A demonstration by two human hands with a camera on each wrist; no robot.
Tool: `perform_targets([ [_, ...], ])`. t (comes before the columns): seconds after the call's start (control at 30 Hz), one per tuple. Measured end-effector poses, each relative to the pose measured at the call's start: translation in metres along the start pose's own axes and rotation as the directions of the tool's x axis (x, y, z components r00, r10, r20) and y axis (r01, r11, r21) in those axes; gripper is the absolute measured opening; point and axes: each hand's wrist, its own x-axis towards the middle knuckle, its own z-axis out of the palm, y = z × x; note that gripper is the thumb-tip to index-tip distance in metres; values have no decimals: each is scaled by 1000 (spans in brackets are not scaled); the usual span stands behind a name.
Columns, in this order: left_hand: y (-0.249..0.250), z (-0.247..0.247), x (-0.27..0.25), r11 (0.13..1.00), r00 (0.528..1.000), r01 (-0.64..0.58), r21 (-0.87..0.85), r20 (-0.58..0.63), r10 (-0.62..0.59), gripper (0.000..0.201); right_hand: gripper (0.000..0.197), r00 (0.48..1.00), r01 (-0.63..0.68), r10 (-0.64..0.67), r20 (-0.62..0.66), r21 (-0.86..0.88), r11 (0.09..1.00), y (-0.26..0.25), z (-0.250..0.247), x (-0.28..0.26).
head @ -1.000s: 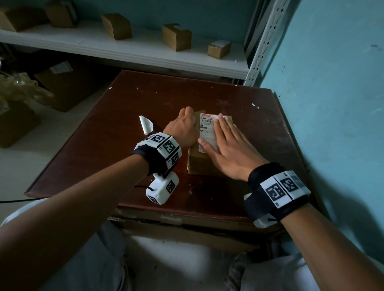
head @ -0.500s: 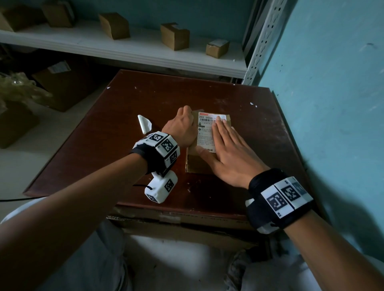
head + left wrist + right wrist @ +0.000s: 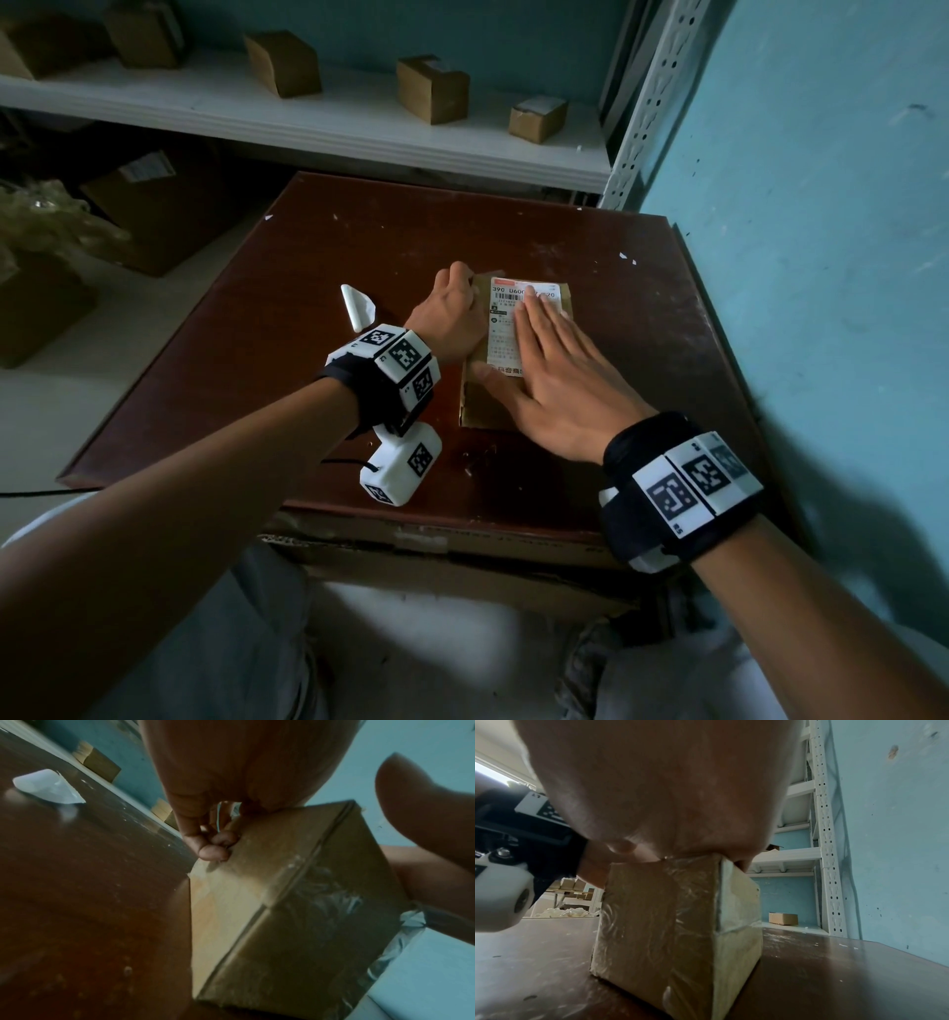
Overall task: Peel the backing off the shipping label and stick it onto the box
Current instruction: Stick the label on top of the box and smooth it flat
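Observation:
A small brown cardboard box [image 3: 482, 406] stands on the dark red table [image 3: 318, 246]. The white printed shipping label [image 3: 506, 329] lies flat on the box's top. My right hand [image 3: 549, 360] presses on the label with straight, spread fingers and covers its right half. My left hand [image 3: 452, 318] grips the box's left side, fingers curled at the top edge. In the left wrist view its fingertips [image 3: 213, 850] touch the box [image 3: 295, 902] wall. The right wrist view shows my palm [image 3: 667, 791] on top of the box [image 3: 680, 923].
The peeled white backing [image 3: 357, 308] lies on the table left of my left hand. A white shelf [image 3: 308, 128] behind the table carries several small boxes. A blue wall [image 3: 796, 257] runs close along the right side. Larger cartons sit on the floor at left.
My right hand has slid slightly back toward me over the label, so more of the label's far end shows. The left hand stays on the box's side.

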Motion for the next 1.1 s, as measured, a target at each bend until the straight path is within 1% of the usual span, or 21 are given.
perform_targets([
  [0.23, -2, -1, 2, 1000, 1000, 11, -25, 13, -11, 31, 92, 1000, 17, -16, -14, 23, 1000, -10, 1, 8],
  [0.63, -4, -5, 4, 1000, 1000, 5, 29, 29, -6, 32, 92, 1000, 16, -15, -13, 67, 998, -17, -2, 16],
  [0.8, -5, -4, 3, 997, 999, -39, 74, 14, 38, 31, 89, 1000, 8, -7, -10, 100, 995, -16, -3, 19],
  [1.0, -9, -6, 1, 990, 994, -97, 105, 50, 92, 30, 83, 1000, -9, 10, -5, 127, 992, -17, -7, 23],
  [1.1, -10, -8, -1, 989, 992, -117, 90, 50, 113, 28, 82, 1000, -18, 17, 3, 135, 991, -17, -9, 26],
])
